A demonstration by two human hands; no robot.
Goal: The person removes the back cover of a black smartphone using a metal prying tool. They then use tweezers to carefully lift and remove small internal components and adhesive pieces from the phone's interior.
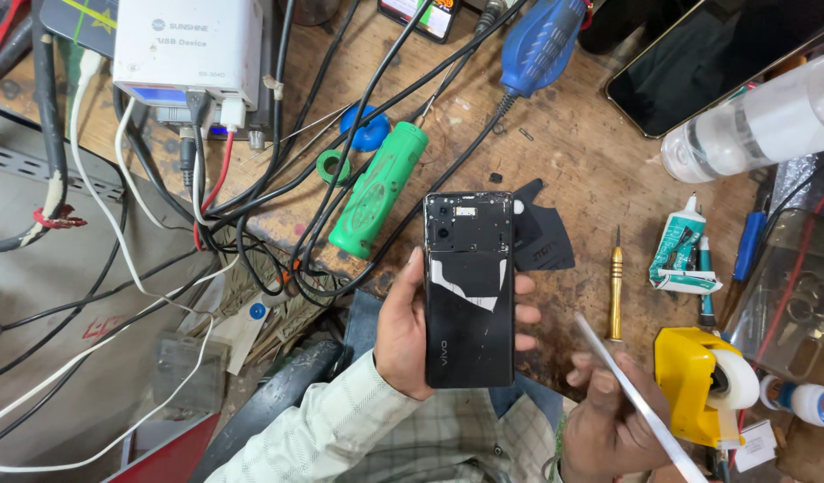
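- Far left: white box-shaped device with printed lettering on top and a small blue panel on its front edge; black, white and red cables run from it across the bench.
- Left of centre: green cylindrical cell lies tilted on the wooden bench, with a green ring and a blue cap just beside its far end.
- Centre: left hand is clenched round a black phone, back facing up, camera end far; torn white film patch on the upper half of the back, small pale logo near the lower left corner.
- Just right of the phone: black flat piece with faint lettering, partly under it.
- Far centre: blue bulb-shaped tool.
- Right of centre: brass-handled screwdriver, lying near-to-far.
- Near right: right hand pinches a thin white strip that runs diagonally.
- Right: small white-and-teal glue tube; yellow tape dispenser with a white roll, just beside the right hand.
- Far right: second dark phone, screen up; clear plastic bottle on its side.
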